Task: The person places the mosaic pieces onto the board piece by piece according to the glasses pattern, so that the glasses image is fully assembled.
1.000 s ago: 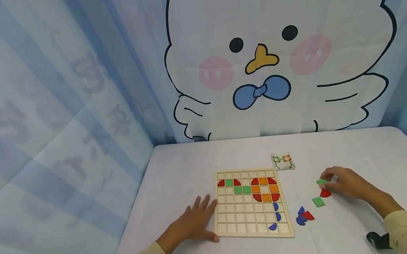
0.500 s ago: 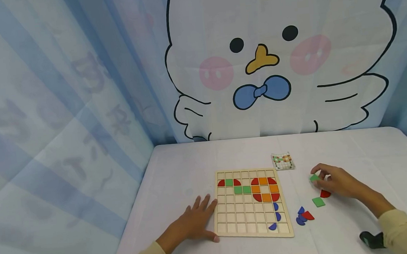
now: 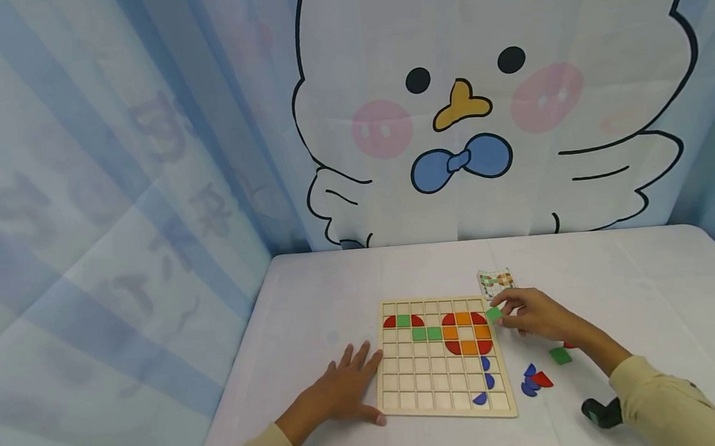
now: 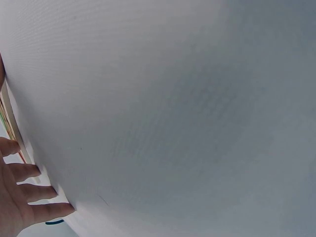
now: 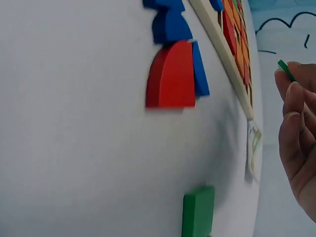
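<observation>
My right hand [image 3: 531, 311] pinches a green square tile [image 3: 493, 314] at the right edge of the wooden grid board [image 3: 432, 382]. In the right wrist view that green tile [image 5: 286, 70] shows between thumb and fingertips. My left hand [image 3: 348, 385] lies with spread fingers against the board's left edge; the left wrist view shows its fingers [image 4: 47, 211] stretched out. Red quarter-round tiles [image 3: 452, 348], orange squares [image 3: 469, 348] and green squares [image 3: 434, 333] fill cells in the upper rows. Several blue half-round tiles [image 3: 485, 363] sit in the right-hand cells.
Right of the board lie a loose green tile [image 3: 560, 355], a red quarter-round [image 3: 542, 379] over blue pieces [image 3: 529, 389], and another red piece [image 3: 569, 345] partly behind the right forearm. A small pattern card [image 3: 494, 281] lies beyond the board's far right corner.
My right hand has carried the green tile left, from beside the loose red piece to the board's right edge. The left hand stays in place.
</observation>
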Demonstrator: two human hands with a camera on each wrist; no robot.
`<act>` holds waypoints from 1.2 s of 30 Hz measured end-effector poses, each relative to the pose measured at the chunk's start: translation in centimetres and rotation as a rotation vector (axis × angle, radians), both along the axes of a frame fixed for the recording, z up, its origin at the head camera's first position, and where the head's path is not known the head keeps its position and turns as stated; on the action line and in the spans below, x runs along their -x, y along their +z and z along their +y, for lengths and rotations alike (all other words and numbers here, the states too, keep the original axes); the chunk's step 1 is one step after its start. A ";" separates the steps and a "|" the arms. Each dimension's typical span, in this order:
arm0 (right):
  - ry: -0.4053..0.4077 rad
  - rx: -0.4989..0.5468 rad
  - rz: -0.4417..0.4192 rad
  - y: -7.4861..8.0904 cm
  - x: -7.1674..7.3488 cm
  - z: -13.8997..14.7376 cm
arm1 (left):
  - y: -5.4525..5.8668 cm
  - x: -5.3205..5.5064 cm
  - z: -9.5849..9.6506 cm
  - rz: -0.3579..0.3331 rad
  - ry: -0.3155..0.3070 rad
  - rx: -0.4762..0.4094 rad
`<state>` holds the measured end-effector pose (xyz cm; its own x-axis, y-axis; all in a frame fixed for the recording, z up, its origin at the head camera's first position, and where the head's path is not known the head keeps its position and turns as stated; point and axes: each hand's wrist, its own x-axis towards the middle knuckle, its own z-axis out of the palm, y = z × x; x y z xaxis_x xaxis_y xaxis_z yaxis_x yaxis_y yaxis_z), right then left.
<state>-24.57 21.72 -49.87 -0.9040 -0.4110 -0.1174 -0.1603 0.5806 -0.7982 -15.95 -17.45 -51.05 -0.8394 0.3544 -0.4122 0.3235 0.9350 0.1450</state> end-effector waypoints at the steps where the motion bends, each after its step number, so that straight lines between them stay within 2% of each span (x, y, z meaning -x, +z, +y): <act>1: 0.016 0.014 0.002 0.1 0.1 -0.6 | 0.0 0.0 0.0 -0.001 0.002 -0.001; 11: 0.078 0.094 0.065 0.6 0.6 -5.7 | 0.2 -0.1 0.2 -0.001 0.004 -0.006; 18: 0.145 0.148 0.034 -0.1 0.5 -9.2 | 0.6 -0.2 0.2 -0.008 0.007 -0.009; 25: 0.175 0.128 0.057 -0.6 0.3 -12.2 | 0.9 -0.3 0.2 0.001 0.001 -0.010; 32: 0.202 0.131 0.080 -1.4 0.5 -14.6 | 0.6 -0.2 0.0 -0.005 -0.002 -0.015; 36: 0.179 0.100 0.095 -1.5 0.4 -15.7 | 0.7 -0.2 0.0 -0.012 -0.006 -0.021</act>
